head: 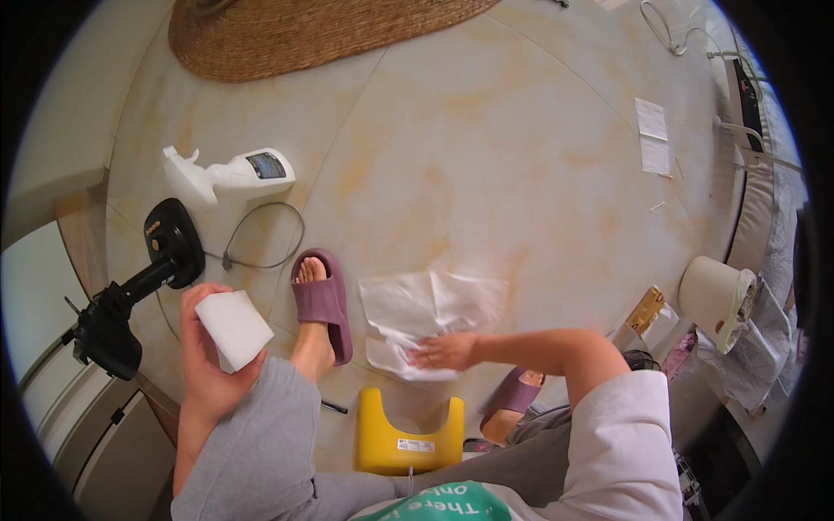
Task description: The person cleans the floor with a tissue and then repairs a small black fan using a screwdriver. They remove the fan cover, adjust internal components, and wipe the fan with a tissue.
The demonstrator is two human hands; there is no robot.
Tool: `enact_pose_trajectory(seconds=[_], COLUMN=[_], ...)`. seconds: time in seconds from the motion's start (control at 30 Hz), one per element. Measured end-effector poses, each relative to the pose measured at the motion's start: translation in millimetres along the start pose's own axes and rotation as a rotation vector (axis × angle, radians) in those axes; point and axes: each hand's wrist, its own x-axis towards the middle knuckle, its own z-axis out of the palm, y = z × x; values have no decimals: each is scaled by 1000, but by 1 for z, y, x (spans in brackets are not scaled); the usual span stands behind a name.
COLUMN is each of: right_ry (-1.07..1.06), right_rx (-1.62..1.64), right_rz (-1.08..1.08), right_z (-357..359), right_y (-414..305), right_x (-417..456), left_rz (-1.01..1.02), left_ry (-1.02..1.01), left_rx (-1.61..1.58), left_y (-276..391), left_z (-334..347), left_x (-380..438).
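Note:
My left hand [215, 371] is raised beside my left knee and grips a white block [234, 325] between thumb and fingers; what the block is made of is hard to tell. My right hand [446, 352] lies flat on the lower part of a thin white sheet [417, 303] spread on the floor, slightly blurred. The sheet is wrinkled around the fingers. Just below it, between my legs, stands a yellow U-shaped plastic object [410, 449] bearing a label. My feet wear purple slippers [337, 299], one on each side of the sheet.
A white trigger-handled device [244, 172] lies left on the tiled floor near a grey cable [303, 228]. Further left is a black stand [172, 241]. A woven straw item [313, 39] is at the far side. On the right are a folded paper [651, 133] and a lined bin [707, 290].

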Motion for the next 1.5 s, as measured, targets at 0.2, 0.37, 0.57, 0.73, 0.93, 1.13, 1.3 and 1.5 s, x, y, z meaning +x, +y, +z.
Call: enact_pose_trajectory(seconds=[0.2, 0.37, 0.57, 0.73, 0.93, 1.13, 1.3, 1.5], right_ry=[42, 481, 1286, 645, 370, -61, -78, 131], right_rx=[-236, -626, -634, -997, -591, -512, -311, 173], right_rz=[292, 1081, 1286, 1149, 553, 362, 175, 217], right_z=[1, -125, -311, -363, -296, -192, -34, 75], right_y=[-47, 46, 199, 249, 212, 133, 28, -88], right_x=[-12, -2, -55, -10, 131, 132, 96, 0], left_rz=[38, 126, 67, -12, -100, -143, -141, -50], left_ry=[1, -20, -40, -19, 15, 103, 125, 103], left_rx=[-96, -104, -129, -108, -128, -142, -183, -143], left_y=[-15, -19, -22, -20, -26, -31, -35, -45], left_z=[10, 15, 15, 6, -6, -20, -21, -24], left_x=[5, 23, 23, 15, -11, -44, -50, -45])
